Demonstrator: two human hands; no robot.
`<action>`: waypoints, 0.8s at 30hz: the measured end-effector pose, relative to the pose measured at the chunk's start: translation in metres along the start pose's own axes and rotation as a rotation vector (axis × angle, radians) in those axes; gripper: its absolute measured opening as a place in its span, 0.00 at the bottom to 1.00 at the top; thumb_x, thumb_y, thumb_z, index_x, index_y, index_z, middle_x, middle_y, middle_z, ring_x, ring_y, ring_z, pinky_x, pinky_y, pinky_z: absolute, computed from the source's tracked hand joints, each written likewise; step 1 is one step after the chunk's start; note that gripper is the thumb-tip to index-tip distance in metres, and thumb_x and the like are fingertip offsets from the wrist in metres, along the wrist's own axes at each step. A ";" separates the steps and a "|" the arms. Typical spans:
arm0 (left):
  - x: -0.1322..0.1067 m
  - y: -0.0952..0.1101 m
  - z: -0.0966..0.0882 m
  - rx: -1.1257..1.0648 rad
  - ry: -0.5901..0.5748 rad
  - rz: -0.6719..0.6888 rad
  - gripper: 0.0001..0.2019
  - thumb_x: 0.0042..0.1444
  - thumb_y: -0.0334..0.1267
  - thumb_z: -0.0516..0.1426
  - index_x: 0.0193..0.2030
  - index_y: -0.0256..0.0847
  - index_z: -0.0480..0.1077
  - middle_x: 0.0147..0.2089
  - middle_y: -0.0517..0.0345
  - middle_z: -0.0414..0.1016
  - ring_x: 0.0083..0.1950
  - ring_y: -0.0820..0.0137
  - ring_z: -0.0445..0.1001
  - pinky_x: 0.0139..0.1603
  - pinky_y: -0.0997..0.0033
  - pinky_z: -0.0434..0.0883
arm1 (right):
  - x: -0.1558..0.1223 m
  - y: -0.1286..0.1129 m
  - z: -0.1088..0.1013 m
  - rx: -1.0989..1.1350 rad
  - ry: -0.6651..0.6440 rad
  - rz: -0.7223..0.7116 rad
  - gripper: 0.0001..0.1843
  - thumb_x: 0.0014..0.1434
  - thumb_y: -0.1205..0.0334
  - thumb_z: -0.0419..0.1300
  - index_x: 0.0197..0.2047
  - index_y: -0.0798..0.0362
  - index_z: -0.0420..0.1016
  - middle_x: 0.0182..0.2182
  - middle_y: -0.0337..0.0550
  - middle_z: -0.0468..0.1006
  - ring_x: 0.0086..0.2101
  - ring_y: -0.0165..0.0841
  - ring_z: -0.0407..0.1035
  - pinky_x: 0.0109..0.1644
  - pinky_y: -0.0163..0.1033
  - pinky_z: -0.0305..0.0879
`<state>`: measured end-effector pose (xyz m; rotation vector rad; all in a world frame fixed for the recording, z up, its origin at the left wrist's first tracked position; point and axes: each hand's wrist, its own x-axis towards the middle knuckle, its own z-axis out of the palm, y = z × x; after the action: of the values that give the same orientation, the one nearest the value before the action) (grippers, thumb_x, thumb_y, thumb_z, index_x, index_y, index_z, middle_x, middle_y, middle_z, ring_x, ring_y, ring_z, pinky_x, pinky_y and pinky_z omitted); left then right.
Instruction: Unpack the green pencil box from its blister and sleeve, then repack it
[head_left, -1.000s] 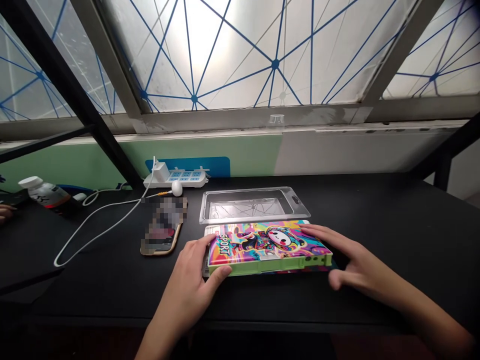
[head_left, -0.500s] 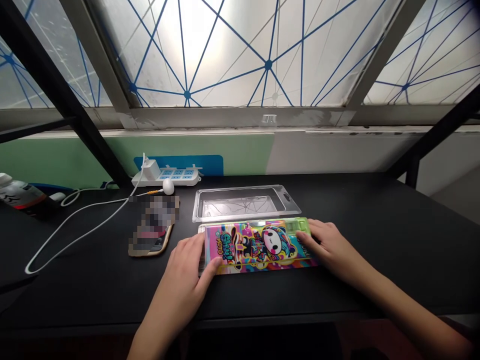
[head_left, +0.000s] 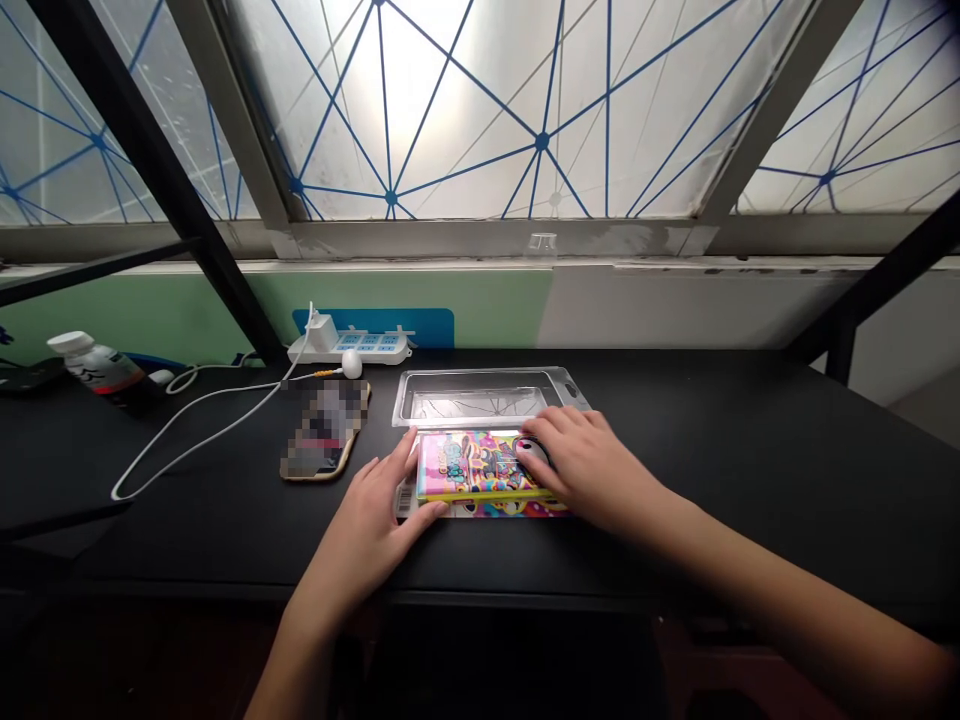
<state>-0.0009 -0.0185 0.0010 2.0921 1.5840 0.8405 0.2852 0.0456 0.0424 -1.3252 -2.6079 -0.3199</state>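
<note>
Bright window [head_left: 472, 110] above black desk [head_left: 720, 450]

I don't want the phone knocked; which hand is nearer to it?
Left: the left hand is right of the phone; the right hand is farther right, on the colorful case.

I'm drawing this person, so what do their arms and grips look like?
The left arm and right arm are bare where they show: no sleeves, watch or bracelet. The left grip and right grip are ungloved hands with no rings visible.
</note>
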 end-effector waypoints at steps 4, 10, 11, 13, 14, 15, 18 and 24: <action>0.001 0.000 0.000 -0.021 -0.004 0.016 0.39 0.67 0.47 0.59 0.78 0.55 0.42 0.75 0.51 0.62 0.71 0.57 0.68 0.71 0.50 0.64 | 0.023 -0.017 0.011 0.210 -0.032 0.001 0.15 0.72 0.53 0.53 0.45 0.55 0.74 0.42 0.50 0.77 0.45 0.45 0.70 0.50 0.50 0.63; 0.000 0.000 -0.002 0.021 -0.040 0.035 0.41 0.69 0.47 0.56 0.80 0.53 0.33 0.67 0.52 0.73 0.72 0.56 0.66 0.72 0.46 0.60 | 0.028 -0.021 0.021 0.259 0.032 0.002 0.14 0.73 0.55 0.52 0.43 0.55 0.72 0.41 0.51 0.76 0.44 0.43 0.68 0.51 0.48 0.67; 0.000 -0.001 -0.002 0.016 -0.042 0.030 0.42 0.70 0.48 0.55 0.80 0.52 0.32 0.67 0.52 0.73 0.72 0.56 0.65 0.71 0.46 0.61 | 0.028 -0.021 0.022 0.264 0.047 0.003 0.14 0.73 0.55 0.52 0.43 0.56 0.72 0.41 0.51 0.75 0.44 0.44 0.68 0.51 0.49 0.67; 0.001 -0.001 -0.002 -0.018 -0.049 0.008 0.42 0.70 0.47 0.55 0.80 0.53 0.31 0.69 0.52 0.71 0.71 0.56 0.67 0.70 0.48 0.64 | 0.027 -0.021 0.024 0.259 0.122 0.008 0.15 0.73 0.54 0.51 0.43 0.56 0.71 0.41 0.53 0.75 0.44 0.45 0.68 0.50 0.50 0.68; 0.001 -0.001 -0.002 -0.045 -0.052 0.000 0.42 0.70 0.47 0.55 0.80 0.53 0.30 0.71 0.52 0.69 0.70 0.56 0.68 0.69 0.49 0.65 | 0.027 -0.022 0.024 0.248 0.183 0.006 0.15 0.73 0.53 0.51 0.44 0.56 0.71 0.41 0.54 0.75 0.43 0.45 0.68 0.50 0.51 0.68; 0.002 0.000 -0.002 -0.071 -0.055 -0.002 0.42 0.70 0.47 0.55 0.80 0.53 0.31 0.72 0.52 0.67 0.69 0.56 0.69 0.69 0.49 0.65 | 0.027 -0.023 0.025 0.233 0.257 -0.004 0.15 0.72 0.53 0.51 0.45 0.57 0.71 0.42 0.55 0.75 0.43 0.46 0.68 0.49 0.51 0.69; 0.002 0.002 -0.006 -0.109 -0.080 0.006 0.33 0.71 0.51 0.52 0.78 0.53 0.46 0.74 0.55 0.63 0.72 0.56 0.66 0.74 0.48 0.59 | 0.022 -0.025 0.019 0.190 0.474 -0.081 0.13 0.72 0.54 0.53 0.46 0.56 0.70 0.43 0.56 0.77 0.44 0.46 0.71 0.49 0.52 0.70; -0.003 0.000 -0.014 -0.218 -0.083 -0.205 0.34 0.72 0.60 0.32 0.71 0.52 0.65 0.75 0.61 0.60 0.78 0.56 0.52 0.77 0.44 0.48 | -0.028 -0.020 -0.027 0.346 0.424 -0.361 0.15 0.69 0.52 0.60 0.52 0.52 0.70 0.47 0.52 0.82 0.50 0.43 0.75 0.55 0.50 0.71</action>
<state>-0.0102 -0.0218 0.0109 1.7573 1.5554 0.8039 0.2873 0.0056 0.0589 -0.5958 -2.3800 -0.1655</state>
